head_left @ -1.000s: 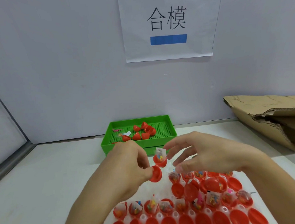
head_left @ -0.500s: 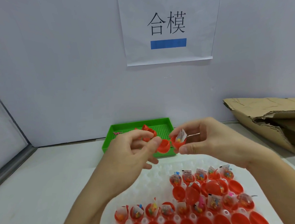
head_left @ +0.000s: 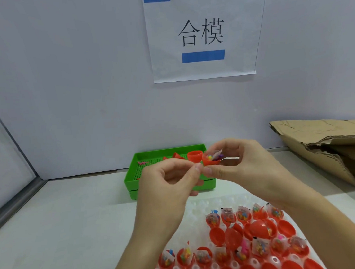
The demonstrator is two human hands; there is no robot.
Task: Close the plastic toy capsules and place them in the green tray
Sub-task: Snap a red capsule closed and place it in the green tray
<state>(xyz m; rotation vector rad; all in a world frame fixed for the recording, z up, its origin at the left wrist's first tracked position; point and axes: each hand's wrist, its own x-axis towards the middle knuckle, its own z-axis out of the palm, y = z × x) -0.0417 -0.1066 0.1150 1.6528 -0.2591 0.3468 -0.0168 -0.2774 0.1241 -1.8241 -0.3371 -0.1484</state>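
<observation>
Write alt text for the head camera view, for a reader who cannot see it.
Two bare hands hold an open red capsule above the table: the right hand pinches the filled half, and the left hand is at its hinged lid. Behind sits a green tray; a white holder of red capsules lies in front.

A: Your right hand (head_left: 241,164) pinches a filled red capsule half (head_left: 211,161); where is the cap?

B: Empty red cap (head_left: 195,155) sits just beside it, at your left hand's (head_left: 174,181) fingertips, above the green tray (head_left: 133,177).

Two bare forearms, left hand (head_left: 170,181), right hand (head_left: 241,164), no sleeves, short fingernails
</observation>
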